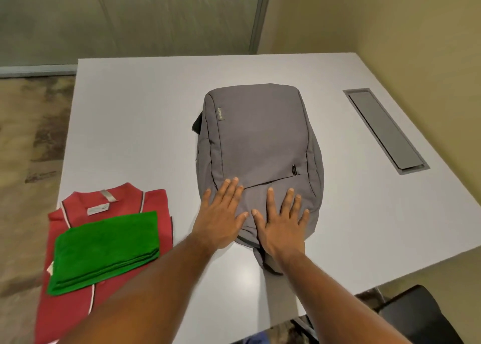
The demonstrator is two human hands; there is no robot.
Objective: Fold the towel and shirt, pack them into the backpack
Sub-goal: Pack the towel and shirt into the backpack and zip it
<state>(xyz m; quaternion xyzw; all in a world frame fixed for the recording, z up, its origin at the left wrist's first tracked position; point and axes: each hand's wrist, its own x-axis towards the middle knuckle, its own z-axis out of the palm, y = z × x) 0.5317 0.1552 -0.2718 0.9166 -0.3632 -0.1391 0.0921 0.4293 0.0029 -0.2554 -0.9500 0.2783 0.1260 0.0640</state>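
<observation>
The white table (pixel 145 109) carries everything here, and the grey backpack (pixel 260 146) lies flat on it near the middle, front face up, with its top end toward the person and every zip that shows looking closed. Both hands lie spread on that near end: the left hand (pixel 221 213) flat with straight fingers just left of the slanted pocket seam, the right hand (pixel 282 221) flat beside it, the thumbs nearly meeting; neither one grips or pinches anything, they only press the cloth. The step in hand looks to be readying the bag for opening, and to do it well one palm should hold the bag down while the other finds the main zip puller along the edge, not the small front-pocket puller (pixel 294 170) that sits just beyond the right fingertips; the main puller itself I cannot see from here. The opening should be run wide round the top so that the folded stack can slide in flat. To the left, near the table's front corner, the red shirt (pixel 78 304) lies folded with its collar away from the person, and the green towel (pixel 104 250) sits folded on top of it, so the folding seems done and the packing is not yet begun. The left forearm passes over the shirt's corner, and a careless sweep could drag the stack off the edge. A grey cable hatch (pixel 385 133) is set in the table well to the right, out of the way, and a dark chair (pixel 421 315) stands at the near right.
</observation>
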